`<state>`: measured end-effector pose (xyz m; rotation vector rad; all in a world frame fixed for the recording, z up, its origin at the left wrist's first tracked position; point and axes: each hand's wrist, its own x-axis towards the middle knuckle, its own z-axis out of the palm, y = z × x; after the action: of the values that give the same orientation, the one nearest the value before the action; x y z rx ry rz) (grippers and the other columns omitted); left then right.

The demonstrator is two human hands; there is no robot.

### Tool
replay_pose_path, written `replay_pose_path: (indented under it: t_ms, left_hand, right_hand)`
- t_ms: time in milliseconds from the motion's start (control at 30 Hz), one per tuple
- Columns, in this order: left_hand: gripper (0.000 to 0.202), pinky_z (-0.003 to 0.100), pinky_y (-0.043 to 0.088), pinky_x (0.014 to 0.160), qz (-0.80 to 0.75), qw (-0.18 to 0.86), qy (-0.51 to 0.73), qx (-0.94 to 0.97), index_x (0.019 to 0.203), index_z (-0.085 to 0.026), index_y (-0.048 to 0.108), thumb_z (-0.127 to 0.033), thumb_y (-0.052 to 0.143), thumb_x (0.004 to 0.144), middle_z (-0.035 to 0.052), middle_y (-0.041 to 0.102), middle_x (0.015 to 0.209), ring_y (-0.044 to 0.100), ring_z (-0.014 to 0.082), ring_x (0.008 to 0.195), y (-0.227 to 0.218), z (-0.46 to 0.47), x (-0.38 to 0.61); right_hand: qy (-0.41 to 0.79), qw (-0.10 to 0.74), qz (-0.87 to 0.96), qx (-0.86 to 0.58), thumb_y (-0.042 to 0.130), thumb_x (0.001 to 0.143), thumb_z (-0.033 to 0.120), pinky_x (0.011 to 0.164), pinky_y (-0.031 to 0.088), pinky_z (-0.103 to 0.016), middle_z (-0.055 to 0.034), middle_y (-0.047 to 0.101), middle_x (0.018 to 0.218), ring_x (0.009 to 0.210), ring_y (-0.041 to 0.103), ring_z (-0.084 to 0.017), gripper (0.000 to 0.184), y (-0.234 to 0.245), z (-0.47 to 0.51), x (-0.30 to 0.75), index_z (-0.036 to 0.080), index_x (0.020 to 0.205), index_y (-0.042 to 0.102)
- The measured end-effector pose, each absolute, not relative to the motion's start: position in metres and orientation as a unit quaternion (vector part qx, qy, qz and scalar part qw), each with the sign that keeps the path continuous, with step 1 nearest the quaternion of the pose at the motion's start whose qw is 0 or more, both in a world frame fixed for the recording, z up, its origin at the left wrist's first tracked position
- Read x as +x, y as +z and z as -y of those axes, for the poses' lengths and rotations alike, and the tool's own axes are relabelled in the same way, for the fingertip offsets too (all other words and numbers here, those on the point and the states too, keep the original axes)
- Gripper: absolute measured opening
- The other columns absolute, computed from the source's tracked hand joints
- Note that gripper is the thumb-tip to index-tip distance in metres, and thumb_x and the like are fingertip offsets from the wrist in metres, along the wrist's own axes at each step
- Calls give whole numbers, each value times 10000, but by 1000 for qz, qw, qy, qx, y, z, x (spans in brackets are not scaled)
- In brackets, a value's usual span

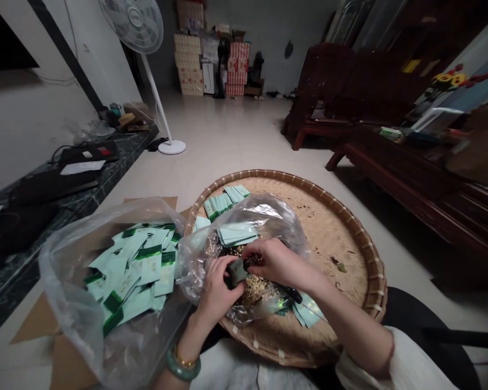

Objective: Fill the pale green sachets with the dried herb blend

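My left hand (218,290) is closed around a small grey-green packet (236,272) over a clear plastic bag (244,216) of loose dried bits. My right hand (273,261) pinches at the packet's open top, fingers together. Both hands hover above a round woven bamboo tray (361,238) resting on my lap. A stack of pale green packets (236,234) lies just beyond my hands. More green packets (223,201) sit at the tray's far edge.
A big clear bag of green and white packets (134,265) lies on cardboard at my left. A standing fan (146,32), a dark low bench (85,179), a wooden table (423,173) and stacked boxes (211,59) surround the tiled floor.
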<state>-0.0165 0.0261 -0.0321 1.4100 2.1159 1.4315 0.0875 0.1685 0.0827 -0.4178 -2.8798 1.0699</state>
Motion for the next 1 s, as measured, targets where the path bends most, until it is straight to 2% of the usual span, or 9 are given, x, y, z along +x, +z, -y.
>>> replay_pose_path:
  t_ms: [133,267,400,467,533,667,767,900,1000]
  left_hand:
    - [422,324,511,691,-726,102,489,473,1082,-205,547,-129,661,683,76,602,1053,572,227,941,-32,-27,-16]
    - [409,307,511,669,-728,103,492,466,1070,-207,553,-142,664,681,69,608,1027,585,218,908,-31,-26,-16]
    - [400,308,526,701,-732,127,515,428,1080,-203,552,-176,657,695,69,611,1041,609,192,859,-32,-23,-22]
    - [414,310,539,711,-729,156,540,390,1099,-195,538,-231,667,707,74,611,1059,627,173,807,-34,-22,-26]
    - [437,306,549,704,-724,179,562,358,1115,-188,527,-267,671,710,77,611,1070,640,160,766,-36,-20,-29]
    - [448,305,559,721,-722,168,569,356,1113,-181,531,-268,677,699,81,614,1081,652,168,803,-37,-19,-33]
    - [445,305,563,738,-725,152,563,367,1111,-183,539,-264,678,696,76,620,1075,655,175,833,-36,-17,-34]
    - [436,304,567,734,-728,148,563,362,1114,-180,536,-262,666,707,73,626,1058,658,168,814,-34,-15,-34]
    - [448,312,570,732,-728,148,562,363,1125,-178,533,-263,670,707,79,626,1070,657,164,796,-35,-16,-35]
  right_hand:
    - [359,58,922,-133,600,753,75,712,448,-259,-48,697,895,802,616,-166,255,84,-159,89,180,967,690]
    - [438,65,888,-123,497,864,133,788,478,-298,-50,704,994,904,636,-177,255,86,-157,95,208,1033,672]
    - [512,108,828,-200,435,912,212,675,509,-275,-48,695,923,784,658,-157,247,70,-167,103,193,1045,643]
    - [485,79,842,-223,479,888,206,651,501,-275,-43,690,857,727,647,-159,203,52,-169,104,179,997,649]
    - [420,17,883,-208,579,824,172,724,492,-297,-52,691,880,783,640,-180,162,31,-167,102,170,959,667]
    - [334,-34,922,-192,740,683,167,820,470,-321,-135,599,1131,924,613,-227,593,-10,-152,91,144,1243,548]
    - [312,-20,932,-181,703,692,133,818,454,-299,-105,569,1093,947,586,-217,474,-28,-145,84,156,1153,597]
    - [344,10,922,-176,624,693,42,721,428,-245,-48,601,886,803,571,-168,224,-32,-146,82,151,882,671]
    - [366,24,910,-191,595,716,34,659,410,-221,-15,610,736,685,554,-135,135,-28,-152,84,142,765,661]
